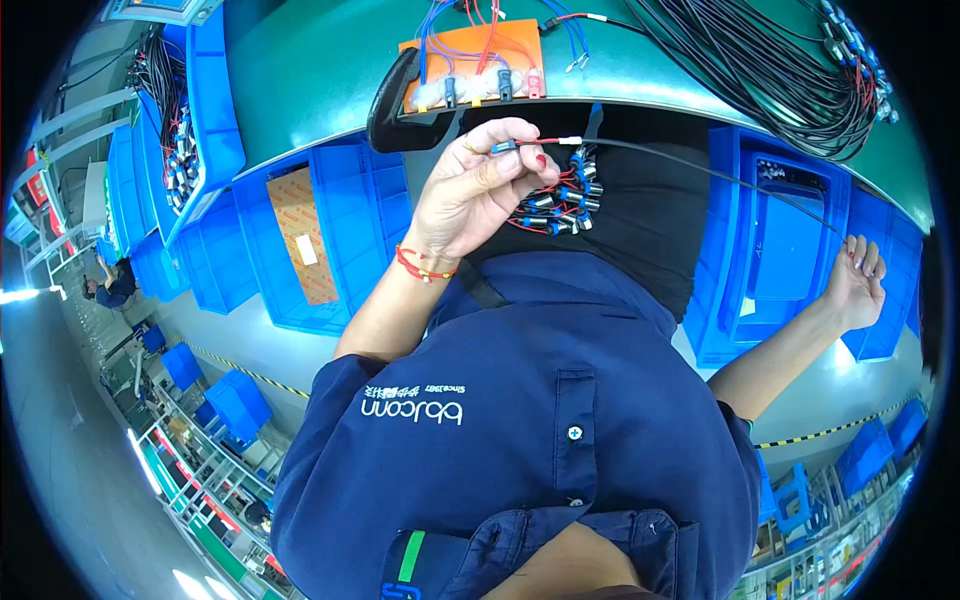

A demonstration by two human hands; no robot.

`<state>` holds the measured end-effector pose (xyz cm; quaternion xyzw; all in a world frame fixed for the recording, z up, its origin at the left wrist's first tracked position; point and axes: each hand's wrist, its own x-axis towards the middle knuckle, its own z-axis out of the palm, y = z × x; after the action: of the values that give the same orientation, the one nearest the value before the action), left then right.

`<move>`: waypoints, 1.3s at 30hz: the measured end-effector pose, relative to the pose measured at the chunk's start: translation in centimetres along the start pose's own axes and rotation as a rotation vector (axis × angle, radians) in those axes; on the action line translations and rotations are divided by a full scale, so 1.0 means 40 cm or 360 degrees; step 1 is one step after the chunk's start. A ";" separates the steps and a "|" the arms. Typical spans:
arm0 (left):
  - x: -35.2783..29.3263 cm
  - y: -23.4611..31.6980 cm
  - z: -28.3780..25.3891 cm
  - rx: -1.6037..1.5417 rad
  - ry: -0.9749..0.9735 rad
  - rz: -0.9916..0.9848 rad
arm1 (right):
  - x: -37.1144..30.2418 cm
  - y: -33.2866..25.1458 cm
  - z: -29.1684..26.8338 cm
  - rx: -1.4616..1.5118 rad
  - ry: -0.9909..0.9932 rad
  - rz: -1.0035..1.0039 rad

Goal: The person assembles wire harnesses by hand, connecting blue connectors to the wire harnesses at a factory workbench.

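My left hand [478, 185] is closed in a pinch around a small blue-ringed connector at the end of a black cable [690, 166]. Red wire and a white sleeve show just beyond its fingertips. From there the cable arcs out to the right, to my right hand [857, 287], whose fingers are closed on it. On my lap, beside the left hand, lies a bunch of metal connectors [570, 200] with blue rings and red wires. Just above the left hand, an orange board [475, 60] at the bench edge carries dark and pink connectors with blue and red wires.
A black curved bracket [393, 100] stands beside the board on the green bench [310, 60]. A large coil of black cables [770, 70] lies at the far right. Blue bins [725, 250] flank my lap; one at left holds brown cardboard [300, 235]. Another person [115, 285] is at far left.
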<state>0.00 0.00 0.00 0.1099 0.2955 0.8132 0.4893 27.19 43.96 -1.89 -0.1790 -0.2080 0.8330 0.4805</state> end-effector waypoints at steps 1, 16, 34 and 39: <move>0.003 -0.005 0.008 -0.0036 0.0048 0.0016 | -0.003 0.009 -0.001 -0.0027 -0.0079 0.0015; 0.040 -0.026 0.041 0.0094 0.0388 0.0074 | -0.020 0.081 0.064 -0.0418 -0.0386 0.0167; 0.067 -0.033 0.063 0.0772 0.0868 0.0351 | -0.030 0.123 0.111 -0.0563 -0.0464 0.0143; 0.079 -0.045 0.060 0.0893 0.0922 0.0443 | -0.029 0.131 0.110 -0.0540 -0.0389 0.0166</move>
<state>0.87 4.24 0.49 0.0446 0.6129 0.7568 0.2227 21.76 39.81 -0.76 -0.1656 -0.3923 0.8252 0.3711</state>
